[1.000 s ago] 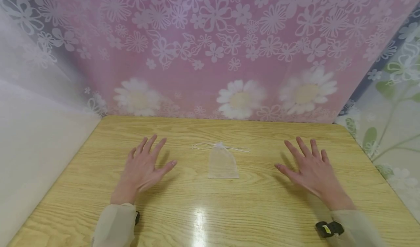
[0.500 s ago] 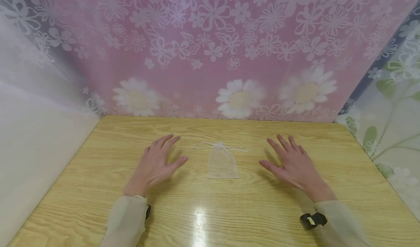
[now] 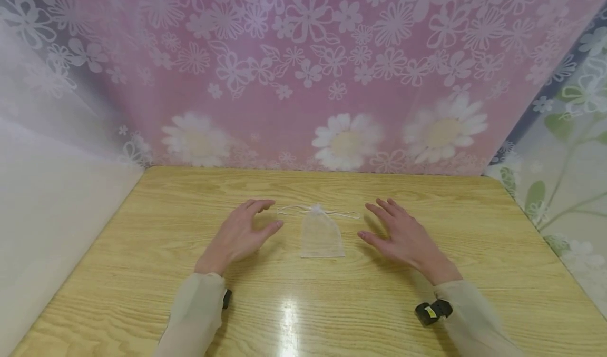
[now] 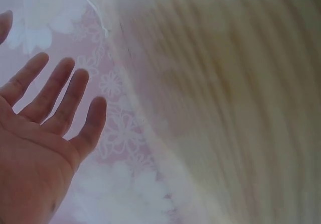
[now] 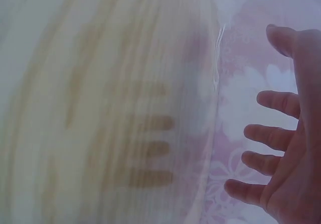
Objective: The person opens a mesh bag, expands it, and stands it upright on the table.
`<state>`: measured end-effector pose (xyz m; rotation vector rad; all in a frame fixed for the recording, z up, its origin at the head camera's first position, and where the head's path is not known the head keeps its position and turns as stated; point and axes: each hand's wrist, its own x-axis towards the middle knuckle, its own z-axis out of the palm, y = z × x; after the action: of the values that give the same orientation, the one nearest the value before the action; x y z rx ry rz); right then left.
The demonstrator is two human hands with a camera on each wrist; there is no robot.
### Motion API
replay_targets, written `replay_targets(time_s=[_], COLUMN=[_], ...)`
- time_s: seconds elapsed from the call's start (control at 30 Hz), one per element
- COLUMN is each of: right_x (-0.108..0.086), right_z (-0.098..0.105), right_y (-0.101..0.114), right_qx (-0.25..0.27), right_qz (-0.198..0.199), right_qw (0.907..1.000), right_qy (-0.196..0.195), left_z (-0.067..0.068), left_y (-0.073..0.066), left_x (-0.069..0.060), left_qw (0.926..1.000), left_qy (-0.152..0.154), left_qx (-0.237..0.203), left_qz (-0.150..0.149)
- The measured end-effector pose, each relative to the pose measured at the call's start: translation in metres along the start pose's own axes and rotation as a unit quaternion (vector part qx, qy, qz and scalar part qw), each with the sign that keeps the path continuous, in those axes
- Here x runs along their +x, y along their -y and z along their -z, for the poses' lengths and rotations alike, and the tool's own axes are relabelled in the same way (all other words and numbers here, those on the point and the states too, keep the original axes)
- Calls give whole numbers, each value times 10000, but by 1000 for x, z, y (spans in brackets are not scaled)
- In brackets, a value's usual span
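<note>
A small sheer white drawstring bag (image 3: pixel 322 237) lies flat on the table in the head view, its gathered neck toward the back and its white cords (image 3: pixel 343 215) spread to both sides. To its left, my left hand (image 3: pixel 239 236) is held with fingers slightly bent, near the left cord end and holding nothing. My right hand (image 3: pixel 405 238) is on the other side, fingers spread and thumb toward the bag, also holding nothing. In the wrist views, the left palm (image 4: pixel 37 143) and the right fingers (image 5: pixel 271 133) show without any object.
The wood-grain table (image 3: pixel 265 320) ends at the back against a pink flowered cloth (image 3: pixel 265 109). Pale cloth (image 3: pixel 57 188) hangs on the left, and a leaf-patterned one (image 3: pixel 569 188) on the right. Black bands (image 3: pixel 429 312) sit at both wrists.
Both hands have moved inward toward the bag from either side, their fingers a little more bent than before. The bag has stayed in place.
</note>
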<state>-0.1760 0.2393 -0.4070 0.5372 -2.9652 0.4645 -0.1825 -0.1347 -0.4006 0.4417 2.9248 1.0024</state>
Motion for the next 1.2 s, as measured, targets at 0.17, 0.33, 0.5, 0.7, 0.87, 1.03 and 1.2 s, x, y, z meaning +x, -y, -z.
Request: replay_targets(time_s=[0.17, 0.33, 0.5, 0.7, 0.87, 1.03, 1.2], right_x=[6, 14, 22, 31, 38, 41, 42], right_z=[-4, -7, -11, -14, -17, -20, -24], right_y=[4, 9, 12, 16, 20, 25, 28], right_qx=[231, 351, 462, 657, 736, 738, 723], right_qz=[43, 242, 372, 318, 304, 265, 181], right_qw=[9996, 9990, 9981, 9970, 9962, 9961, 9960], right_qy=[140, 138, 144, 267, 351, 407, 497], left_z=[-5, -11, -16, -23, -29, -34, -37], left_y=[0, -5, -12, -17, -22, -27, -30], left_x=[8, 15, 23, 34, 42, 46, 48], left_qw=[9974, 9936, 9915, 9884, 9869, 9875, 9879], left_qy=[184, 380, 571, 791, 962, 1132, 1289], left_qx=[-680, -1036, -1154, -1293, -1291, -1081, -816], left_qz=[121, 260, 211, 96, -64, -167, -263])
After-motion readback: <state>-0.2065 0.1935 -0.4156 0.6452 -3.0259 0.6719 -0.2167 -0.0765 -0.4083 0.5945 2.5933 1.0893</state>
